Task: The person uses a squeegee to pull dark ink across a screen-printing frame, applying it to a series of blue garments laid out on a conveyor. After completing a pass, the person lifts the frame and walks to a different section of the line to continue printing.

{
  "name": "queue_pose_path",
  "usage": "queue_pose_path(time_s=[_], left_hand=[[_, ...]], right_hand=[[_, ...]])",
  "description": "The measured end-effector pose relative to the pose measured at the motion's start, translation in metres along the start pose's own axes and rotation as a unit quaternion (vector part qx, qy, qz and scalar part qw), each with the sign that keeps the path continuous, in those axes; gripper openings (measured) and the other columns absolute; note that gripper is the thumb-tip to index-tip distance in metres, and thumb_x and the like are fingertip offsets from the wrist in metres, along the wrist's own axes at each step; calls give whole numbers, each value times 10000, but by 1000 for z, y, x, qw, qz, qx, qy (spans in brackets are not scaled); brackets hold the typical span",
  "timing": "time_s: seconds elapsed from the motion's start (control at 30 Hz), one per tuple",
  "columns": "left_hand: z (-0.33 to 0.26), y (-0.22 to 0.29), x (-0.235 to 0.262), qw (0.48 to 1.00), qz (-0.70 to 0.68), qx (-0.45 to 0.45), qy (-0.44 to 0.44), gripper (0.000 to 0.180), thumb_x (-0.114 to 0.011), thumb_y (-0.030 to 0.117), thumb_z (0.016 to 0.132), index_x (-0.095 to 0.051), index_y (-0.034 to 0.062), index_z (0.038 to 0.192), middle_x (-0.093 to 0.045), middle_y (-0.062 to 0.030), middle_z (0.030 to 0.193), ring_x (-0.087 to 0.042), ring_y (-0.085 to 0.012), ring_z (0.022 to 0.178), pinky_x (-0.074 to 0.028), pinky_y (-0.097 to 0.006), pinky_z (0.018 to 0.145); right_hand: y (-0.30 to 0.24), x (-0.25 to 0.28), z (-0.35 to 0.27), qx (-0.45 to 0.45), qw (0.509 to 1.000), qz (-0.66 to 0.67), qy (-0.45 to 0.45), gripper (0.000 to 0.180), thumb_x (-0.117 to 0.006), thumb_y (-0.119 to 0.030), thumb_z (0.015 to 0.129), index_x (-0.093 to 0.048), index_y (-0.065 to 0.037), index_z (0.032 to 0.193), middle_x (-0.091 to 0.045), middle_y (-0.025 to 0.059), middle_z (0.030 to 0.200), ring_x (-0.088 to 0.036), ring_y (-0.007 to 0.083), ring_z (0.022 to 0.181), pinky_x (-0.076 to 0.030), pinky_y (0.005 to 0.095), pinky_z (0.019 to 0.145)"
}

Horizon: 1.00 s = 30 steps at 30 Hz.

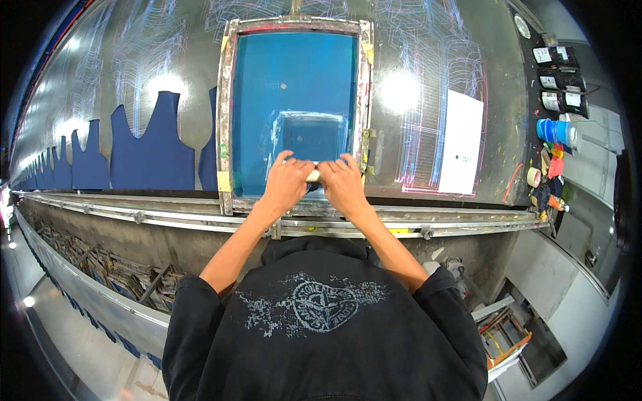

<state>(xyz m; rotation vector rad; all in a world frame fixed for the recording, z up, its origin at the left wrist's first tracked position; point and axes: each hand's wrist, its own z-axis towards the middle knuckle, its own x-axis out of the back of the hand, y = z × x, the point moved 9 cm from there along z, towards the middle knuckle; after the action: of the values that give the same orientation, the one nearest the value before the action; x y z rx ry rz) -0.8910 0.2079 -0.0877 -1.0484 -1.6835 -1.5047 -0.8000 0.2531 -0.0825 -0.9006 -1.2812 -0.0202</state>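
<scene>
Pale wood shows between the fingers of both hands, the left hand (285, 182) and right hand (343, 182) closed side by side over a squeegee (312, 175) pressed to the blue mesh near the lower edge of a metal-framed printing screen (226, 120). It looks light and stiff, best gripped along its top bar. Dark blue cloth pieces (155, 148) lie along the long table (428, 53) leftward.

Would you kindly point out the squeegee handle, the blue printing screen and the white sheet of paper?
Squeegee handle (313, 176), head view: pale bit showing between the two hands.
Blue printing screen (294, 80), head view: bare upper mesh inside the frame.
White sheet of paper (461, 140), head view: middle of the sheet.
</scene>
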Motion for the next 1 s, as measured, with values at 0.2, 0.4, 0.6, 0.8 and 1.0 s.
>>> queue_pose_path(time_s=[0.2,0.4,0.6,0.8,1.0], left_hand=[[40,-19,28,999,33,1,23,216,-641,18,783,-742,101,956,-723,-116,791,-707,-296,824,-310,-512,1199],[63,-29,27,994,17,-11,111,395,-661,-41,730,-751,80,1095,-767,-95,1063,-716,-268,976,-292,-509,1220],[-66,11,26,988,-26,-7,149,572,-662,-57,675,-711,86,1227,-742,-80,1241,-676,-230,1203,-322,-495,1196],[-125,-69,63,991,-23,16,134,498,-625,-69,692,-701,47,1171,-725,-92,1257,-670,-237,1198,-323,-497,1192],[-224,-217,133,990,21,20,141,515,-611,-92,683,-713,62,1163,-748,-84,1191,-694,-238,1152,-300,-498,1223]], right_hand=[[57,74,-9,-115,971,54,201,559,-815,-323,854,-623,-24,1285,-675,166,1161,-623,286,1124,-432,447,1021],[174,5,-26,-485,748,432,139,436,-710,-427,993,-595,-35,1144,-571,15,761,-534,124,629,-457,293,578],[149,39,-24,-426,764,362,322,320,-692,-340,1004,-609,-35,953,-533,-8,689,-437,84,586,-345,289,526],[65,-27,25,-397,775,339,356,245,-685,-212,991,-611,4,904,-556,0,726,-432,79,637,-371,318,560],[-69,-152,111,-340,781,347,391,226,-682,-192,998,-596,-26,871,-546,-3,670,-436,64,572,-343,286,507]])
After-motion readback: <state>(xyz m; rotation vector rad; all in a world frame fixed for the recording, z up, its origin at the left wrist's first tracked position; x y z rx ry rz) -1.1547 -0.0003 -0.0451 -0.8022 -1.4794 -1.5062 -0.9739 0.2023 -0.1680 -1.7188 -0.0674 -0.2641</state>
